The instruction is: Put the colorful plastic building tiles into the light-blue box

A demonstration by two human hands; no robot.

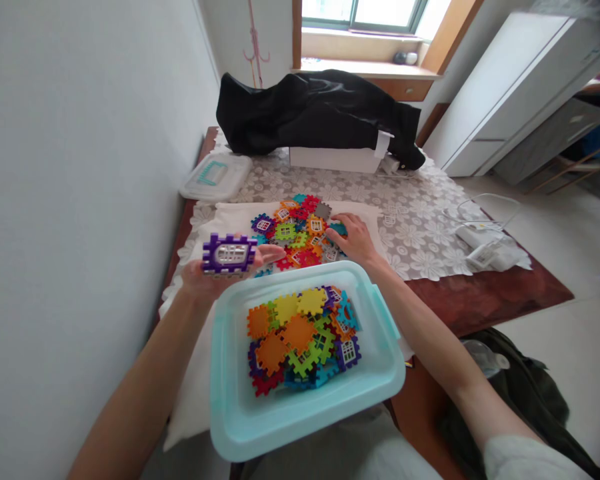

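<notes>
On the left, my left hand (pixel 205 283) is palm up with its fingers pointing right, holding a purple interlocking window tile (pixel 229 255). A white lattice shows in the tile's opening; whether more tiles sit under it I cannot tell. My right hand (pixel 353 235) reaches over the right edge of a loose pile of interlocking tiles (pixel 300 231), fingers apart and touching the pile near a blue tile (pixel 339 229). Below both hands, a light turquoise plastic tub (pixel 380 393) contains many tiles in orange, yellow, green, purple, blue and red, such as an orange tile (pixel 299 333).
The pile lies on a white cloth (pixel 365 212) over a lace-covered table (pixel 420 233). A clear lid with a turquoise handle (pixel 219 177) lies at the back left. Black sheeting (pixel 320 110) covers a white box behind. A white cabled device (pixel 490 243) is at the right.
</notes>
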